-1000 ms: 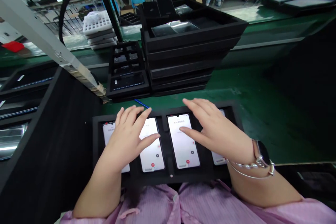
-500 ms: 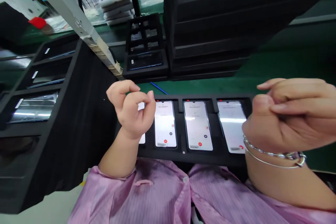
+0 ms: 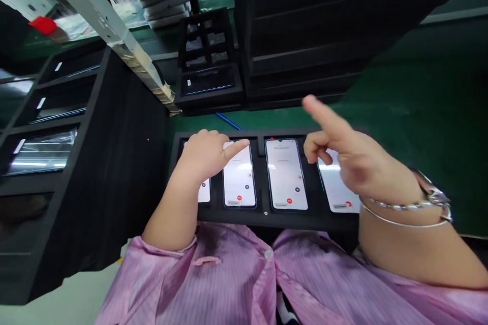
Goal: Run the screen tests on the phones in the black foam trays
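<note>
A black foam tray (image 3: 244,217) lies in front of me with several lit smartphones in its slots. My left hand (image 3: 204,157) is over the leftmost phone (image 3: 205,194), hiding most of it. Its thumb stretches right, over the top of the second phone (image 3: 239,180); the other fingers are partly hidden, and no held thing shows. The third phone (image 3: 286,177) is uncovered, with a red call button near its bottom. Over the rightmost phone (image 3: 337,195) is my right hand (image 3: 353,160), empty, one finger pointing out and the others loosely bent. Two bracelets circle that wrist.
A blue pen (image 3: 227,121) lies behind the tray on the green bench (image 3: 404,111). Stacked black trays (image 3: 301,56) rise behind it, beside a smaller tray (image 3: 209,89) holding a dark phone. More stacked trays (image 3: 118,147) stand at left, near a pale post (image 3: 125,51).
Both hands have uncurled from loose fists. My left hand has turned over, thumb out to the right. My right hand has moved left, one finger now stretched out.
</note>
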Tool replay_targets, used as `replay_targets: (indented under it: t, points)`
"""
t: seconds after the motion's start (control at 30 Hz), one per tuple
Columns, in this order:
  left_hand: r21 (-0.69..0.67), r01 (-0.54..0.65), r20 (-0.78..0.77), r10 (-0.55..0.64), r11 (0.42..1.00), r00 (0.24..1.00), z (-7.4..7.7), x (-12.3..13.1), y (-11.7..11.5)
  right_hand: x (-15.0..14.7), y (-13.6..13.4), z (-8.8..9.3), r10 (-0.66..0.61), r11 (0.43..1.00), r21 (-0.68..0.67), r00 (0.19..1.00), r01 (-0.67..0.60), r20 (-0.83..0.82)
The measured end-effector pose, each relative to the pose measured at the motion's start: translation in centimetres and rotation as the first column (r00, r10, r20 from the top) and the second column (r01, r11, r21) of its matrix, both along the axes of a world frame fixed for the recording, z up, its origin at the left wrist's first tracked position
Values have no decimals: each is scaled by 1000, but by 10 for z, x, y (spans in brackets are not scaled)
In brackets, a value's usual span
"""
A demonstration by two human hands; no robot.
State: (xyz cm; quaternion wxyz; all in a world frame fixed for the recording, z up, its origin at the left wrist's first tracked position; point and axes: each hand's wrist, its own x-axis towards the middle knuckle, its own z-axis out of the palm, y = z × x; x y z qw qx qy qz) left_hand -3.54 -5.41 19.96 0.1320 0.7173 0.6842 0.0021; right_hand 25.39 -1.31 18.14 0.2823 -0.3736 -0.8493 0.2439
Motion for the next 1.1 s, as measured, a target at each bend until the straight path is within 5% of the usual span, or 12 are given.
replay_targets:
  t: [0.2,0.47,1.1]
  points:
    - [3,-6,-96,7,1000,995,-12,2,8,-7,19,-11,-41,986,-137,935,95,351]
    - [12,41,-90,-39,999,995,-13,-8,12,-16,28,-24,-19,975,-176,841,135,540]
    - [123,11,-91,0,992,996,-18,-18,26,-31,30,-2,-61,989,-70,790,131,610]
